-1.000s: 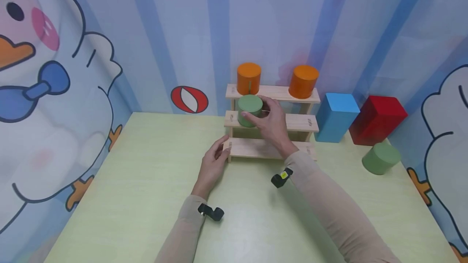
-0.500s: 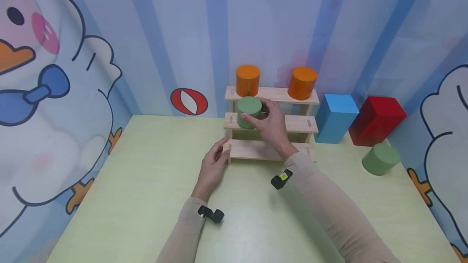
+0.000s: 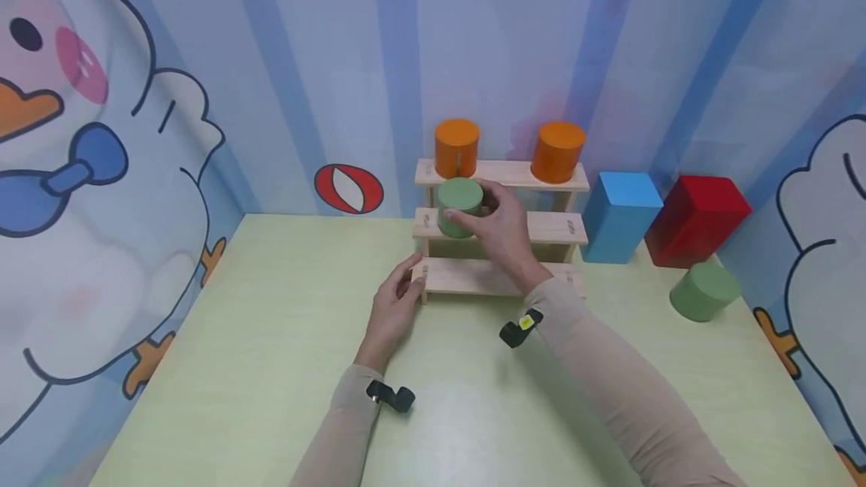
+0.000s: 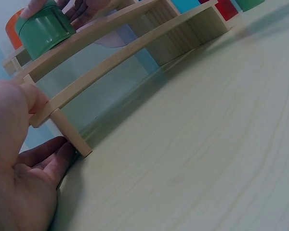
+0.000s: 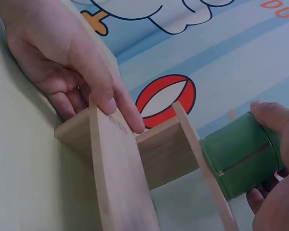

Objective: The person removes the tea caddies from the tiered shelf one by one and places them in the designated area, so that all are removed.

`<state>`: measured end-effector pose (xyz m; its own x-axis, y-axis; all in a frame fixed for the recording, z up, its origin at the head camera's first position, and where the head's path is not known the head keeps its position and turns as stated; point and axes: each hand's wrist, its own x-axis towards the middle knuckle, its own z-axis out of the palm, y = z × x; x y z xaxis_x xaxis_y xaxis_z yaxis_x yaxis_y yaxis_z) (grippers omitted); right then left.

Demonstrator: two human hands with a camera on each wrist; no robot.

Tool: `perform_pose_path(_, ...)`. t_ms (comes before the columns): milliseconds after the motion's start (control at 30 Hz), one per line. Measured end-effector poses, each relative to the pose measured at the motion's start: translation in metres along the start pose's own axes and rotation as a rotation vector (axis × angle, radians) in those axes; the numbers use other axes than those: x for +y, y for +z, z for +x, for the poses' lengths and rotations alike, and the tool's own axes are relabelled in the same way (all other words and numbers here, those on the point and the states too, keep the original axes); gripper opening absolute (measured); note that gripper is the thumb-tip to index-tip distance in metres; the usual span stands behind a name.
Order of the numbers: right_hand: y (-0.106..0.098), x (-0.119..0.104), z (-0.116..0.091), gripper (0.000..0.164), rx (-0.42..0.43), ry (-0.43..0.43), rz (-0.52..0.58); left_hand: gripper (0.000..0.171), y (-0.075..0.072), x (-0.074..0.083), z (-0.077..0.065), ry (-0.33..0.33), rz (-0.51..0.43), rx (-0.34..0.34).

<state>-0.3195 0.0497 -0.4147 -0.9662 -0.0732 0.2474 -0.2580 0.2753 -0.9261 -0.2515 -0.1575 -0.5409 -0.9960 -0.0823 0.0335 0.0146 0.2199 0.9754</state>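
Observation:
A three-tier wooden step shelf (image 3: 473,276) stands on the table against the backdrop. My left hand (image 3: 395,307) grips the left end of its lowest tier; in the left wrist view the thumb lies on the plank, with fingers curled by the leg. My right hand (image 3: 504,235) holds a green cylinder (image 3: 460,207) upright at the left of the middle tier, thumb in front and fingers at its right side and back. In the right wrist view this green cylinder (image 5: 243,156) has a dark slit down its side and its base meets the plank.
Two orange cylinders, one left (image 3: 456,149) and one right (image 3: 558,152), stand on the top tier. Right of the shelf are a blue block (image 3: 621,220), a red block (image 3: 697,222) and another green cylinder (image 3: 705,291) on the table (image 3: 271,337). A printed backdrop (image 3: 325,81) rises behind.
The head view has shifted slightly. Both hands, the shelf and the green cylinder keep their places relative to one another.

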Motion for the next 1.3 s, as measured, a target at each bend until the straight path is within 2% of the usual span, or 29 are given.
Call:
perform_pose_path(167, -0.01, -0.014, -0.002, 0.079, -0.01, 0.009, 0.039, 0.045, 0.0, 0.0, -0.001, -0.002, 0.002, -0.001)
perform_pose_path(300, -0.026, -0.033, -0.003, 0.077, -0.004, -0.032, 0.075, 0.045, 0.0, 0.0, -0.001, 0.0, 0.006, 0.001)
perform_pose_path(567, -0.086, -0.068, -0.014, 0.073, 0.057, -0.113, 0.086, 0.045, 0.003, 0.001, -0.002, -0.018, 0.009, 0.0)
perform_pose_path(767, -0.134, -0.087, -0.028, 0.069, 0.144, -0.123, 0.081, 0.045, 0.001, -0.001, 0.0, -0.01, 0.019, 0.003)
perform_pose_path(1000, -0.177, -0.087, -0.037, 0.068, 0.222, -0.106, -0.026, 0.045, -0.001, -0.002, 0.001, -0.011, 0.02, 0.008)
perform_pose_path(1300, -0.211, -0.066, -0.048, 0.069, 0.301, -0.021, -0.059, 0.045, 0.001, -0.001, 0.001, -0.023, 0.02, -0.005)
